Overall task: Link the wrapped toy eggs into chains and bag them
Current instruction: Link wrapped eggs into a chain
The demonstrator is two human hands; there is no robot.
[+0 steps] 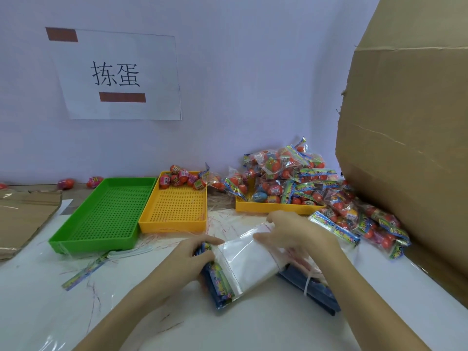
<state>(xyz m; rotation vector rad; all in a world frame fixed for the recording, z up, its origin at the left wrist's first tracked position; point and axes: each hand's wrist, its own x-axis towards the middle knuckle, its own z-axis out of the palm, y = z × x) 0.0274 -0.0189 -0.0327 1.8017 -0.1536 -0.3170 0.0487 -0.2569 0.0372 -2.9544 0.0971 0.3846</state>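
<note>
**A:** Largest item first?

**B:** Cardboard box (410, 153), brown, far right, standing on the bench (253, 325) and rising out of view. Next, the bench itself, white, covered with a clear film.

**A:** On the wall?

**B:** Paper sign (119, 77), white, two printed characters, taped at the top left corner and below the characters.

**A:** Trays?

**B:** Three. Green tray (106, 214), perforated floor, left of centre. Yellow tray (174, 209), just beside it on the right, touching, with a small cluster of loose toy eggs (178, 177) in its far end. Second yellow tray (276, 207), further right, piled high.

**A:** Piled with what?

**B:** Bagged egg chains (291, 173), red and orange eggs in clear wrap with coloured headers, heaped in and over that tray and spilling right and near toward the box.

**A:** Smaller lots?

**B:** Flattened cardboard sheet (22, 216), far left edge. Stack of dark blue cards (314, 290), near centre. Clear plastic bag (245, 259), lying across that stack.

**A:** Hands?

**B:** Left hand (192, 257), fingers curled round the left end of the stack and bag. Right hand (291, 234), fingers pinching the bag's far edge.

**A:** Remainder?

**B:** Coloured header strip (83, 272), lying loose, near the green tray. A few stray eggs (95, 181), far left against the wall.
</note>
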